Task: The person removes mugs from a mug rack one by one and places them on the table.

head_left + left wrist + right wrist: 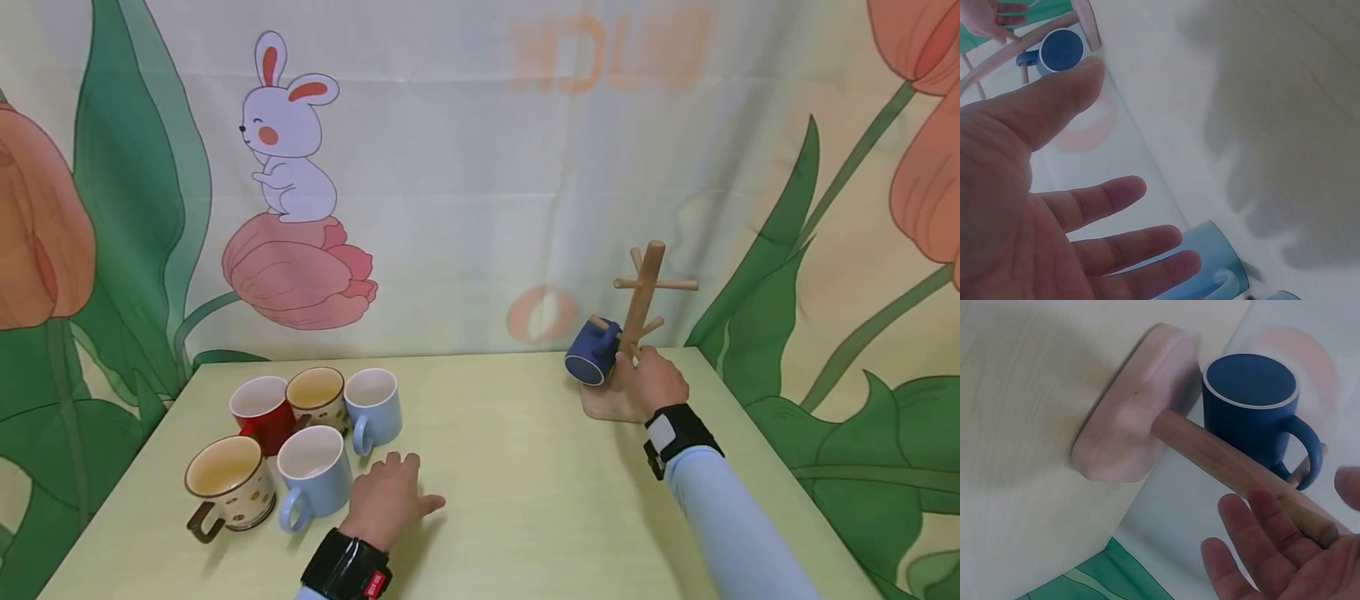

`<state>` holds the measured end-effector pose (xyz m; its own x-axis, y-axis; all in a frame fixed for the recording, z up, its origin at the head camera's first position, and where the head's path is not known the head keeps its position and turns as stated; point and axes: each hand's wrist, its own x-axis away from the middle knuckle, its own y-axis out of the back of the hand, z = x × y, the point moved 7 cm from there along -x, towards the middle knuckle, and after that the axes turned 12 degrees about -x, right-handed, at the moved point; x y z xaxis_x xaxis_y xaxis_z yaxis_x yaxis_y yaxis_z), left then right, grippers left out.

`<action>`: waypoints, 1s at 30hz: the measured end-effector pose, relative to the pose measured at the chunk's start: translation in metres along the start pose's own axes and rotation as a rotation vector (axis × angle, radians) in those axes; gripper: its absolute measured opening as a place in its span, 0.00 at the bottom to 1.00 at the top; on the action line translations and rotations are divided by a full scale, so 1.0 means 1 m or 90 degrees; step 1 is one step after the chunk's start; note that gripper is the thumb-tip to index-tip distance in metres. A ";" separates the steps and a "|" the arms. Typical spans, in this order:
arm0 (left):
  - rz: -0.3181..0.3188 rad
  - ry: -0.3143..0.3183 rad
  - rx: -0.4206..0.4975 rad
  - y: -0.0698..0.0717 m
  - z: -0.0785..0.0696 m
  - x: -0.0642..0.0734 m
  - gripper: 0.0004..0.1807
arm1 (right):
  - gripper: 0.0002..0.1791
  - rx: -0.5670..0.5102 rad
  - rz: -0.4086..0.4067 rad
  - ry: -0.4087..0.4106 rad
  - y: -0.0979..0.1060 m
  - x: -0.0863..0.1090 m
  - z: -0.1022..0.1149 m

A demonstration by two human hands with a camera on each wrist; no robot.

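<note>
A dark blue mug (592, 353) hangs tilted by its handle from a lower peg of a wooden mug tree (643, 304). My right hand (651, 381) is at the lower part of the post. Seen from the right wrist, its fingers (1244, 528) are extended close by the post and a short peg, thumb apart. My left hand (392, 502) hovers over the table with fingers spread, holding nothing. Just left of it stands a light blue mug (318, 475), its handle toward me. The dark blue mug (1062, 50) also shows beyond the left thumb.
Left on the table (487, 467) stand a red mug (272, 427), a second light blue mug (378, 412) and two cream patterned mugs, one behind (322, 404) and one in front (243, 497). A printed curtain (450, 183) hangs behind the table.
</note>
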<state>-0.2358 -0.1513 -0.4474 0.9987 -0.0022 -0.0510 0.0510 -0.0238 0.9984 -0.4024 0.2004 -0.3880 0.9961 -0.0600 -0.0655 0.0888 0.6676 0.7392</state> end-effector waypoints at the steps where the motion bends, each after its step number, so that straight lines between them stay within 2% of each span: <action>1: 0.002 0.000 -0.003 0.000 0.000 -0.001 0.33 | 0.30 0.003 -0.009 0.004 0.000 -0.002 0.000; 7: 0.011 -0.002 -0.010 -0.002 -0.003 -0.004 0.31 | 0.24 0.007 -0.030 0.020 0.000 -0.009 -0.001; 20: 0.010 -0.002 -0.012 -0.003 -0.007 -0.003 0.30 | 0.20 0.027 -0.020 0.044 -0.003 -0.017 -0.002; 30: 0.014 -0.003 -0.009 -0.006 -0.009 -0.003 0.30 | 0.20 0.003 -0.008 0.104 0.008 -0.014 -0.004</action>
<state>-0.2391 -0.1419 -0.4527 0.9995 -0.0077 -0.0291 0.0290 -0.0101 0.9995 -0.4161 0.2097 -0.3839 0.9817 0.0527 -0.1828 0.1021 0.6646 0.7402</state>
